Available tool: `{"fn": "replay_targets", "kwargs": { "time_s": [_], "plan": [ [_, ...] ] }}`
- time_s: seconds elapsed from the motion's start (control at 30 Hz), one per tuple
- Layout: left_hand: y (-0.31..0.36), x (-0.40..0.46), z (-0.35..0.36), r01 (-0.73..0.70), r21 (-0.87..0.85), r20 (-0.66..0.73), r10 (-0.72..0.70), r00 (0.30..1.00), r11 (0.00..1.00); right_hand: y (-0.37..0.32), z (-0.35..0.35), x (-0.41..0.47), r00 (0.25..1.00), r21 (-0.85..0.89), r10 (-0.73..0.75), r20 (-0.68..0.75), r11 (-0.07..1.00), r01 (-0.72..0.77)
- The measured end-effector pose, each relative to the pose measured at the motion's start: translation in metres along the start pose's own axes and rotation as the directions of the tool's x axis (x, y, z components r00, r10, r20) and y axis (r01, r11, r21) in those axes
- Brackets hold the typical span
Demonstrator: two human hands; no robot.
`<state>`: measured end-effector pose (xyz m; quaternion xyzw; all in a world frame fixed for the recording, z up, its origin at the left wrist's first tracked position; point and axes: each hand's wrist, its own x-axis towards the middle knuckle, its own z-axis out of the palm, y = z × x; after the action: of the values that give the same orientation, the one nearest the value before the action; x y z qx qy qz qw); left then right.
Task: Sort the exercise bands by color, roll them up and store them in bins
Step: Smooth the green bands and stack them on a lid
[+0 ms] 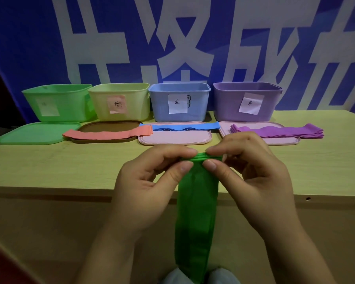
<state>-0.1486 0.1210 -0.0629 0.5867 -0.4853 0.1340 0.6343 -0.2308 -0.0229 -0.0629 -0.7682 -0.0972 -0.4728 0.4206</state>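
Above the near edge of the pale wooden surface (49, 167), the left hand (143, 181) and right hand (252, 175) both pinch the bunched top of a long green stretchy exercise band (197, 212), which hangs down in front of that edge. Behind the band stand four plastic bins: green (57, 102), yellow (121, 101), blue (179, 101) and purple (246, 101). Between bins and band, pink (109, 133), blue (180, 127) and purple (279, 132) bands lie on lids.
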Motion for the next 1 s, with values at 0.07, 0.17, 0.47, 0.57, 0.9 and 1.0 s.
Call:
{"fn": "replay_targets", "kwargs": {
  "time_s": [0.07,0.17,0.47,0.57,0.9,1.0],
  "plan": [
    [0.0,0.0,0.0,0.007,-0.007,0.005,-0.007,1.0,1.0,0.0,0.0,0.0,1.0,-0.002,-0.011,0.008,1.0,0.011],
    [0.0,0.001,-0.001,0.009,-0.02,0.018,-0.009,1.0,1.0,0.001,0.0,0.0,1.0,0.022,-0.004,0.026,1.0,0.004],
    [0.002,0.006,-0.01,0.359,-0.385,0.201,-0.303,0.932,0.85,0.007,0.003,-0.002,0.985,-0.056,-0.166,-0.038,0.985,0.164],
    [0.002,0.008,-0.011,0.427,-0.383,0.271,-0.343,0.899,0.819,0.01,0.004,-0.003,0.981,-0.068,-0.189,-0.049,0.98,0.186],
    [0.001,0.01,-0.011,0.605,-0.424,0.338,-0.502,0.796,0.674,0.008,0.004,-0.006,0.99,-0.051,-0.138,0.005,0.989,0.138],
    [0.002,0.008,-0.01,0.55,-0.371,0.286,-0.472,0.834,0.748,0.005,0.004,-0.005,0.994,-0.066,-0.11,0.012,0.992,0.111]
  ]
}}
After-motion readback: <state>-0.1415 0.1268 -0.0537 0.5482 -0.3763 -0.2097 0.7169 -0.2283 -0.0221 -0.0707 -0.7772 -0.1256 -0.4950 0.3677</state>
